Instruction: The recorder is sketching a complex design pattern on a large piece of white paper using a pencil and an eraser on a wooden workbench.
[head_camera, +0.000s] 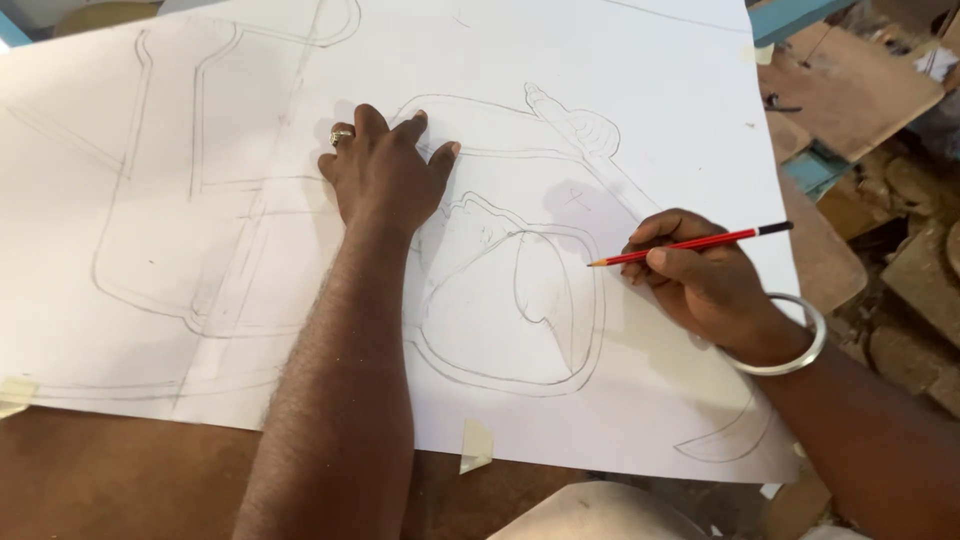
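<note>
On the brown counter (120, 480) lies a taped white sheet (680, 110) bearing pencilled outlines. My left hand (385, 175) presses flat on it, fingers spread and holding nothing; my right hand (700, 280) pinches a red pencil (690, 243), tip just off the curved line. I judge a steady sheet and light strokes serve best. No containers are visible, only drawn shapes.
</note>
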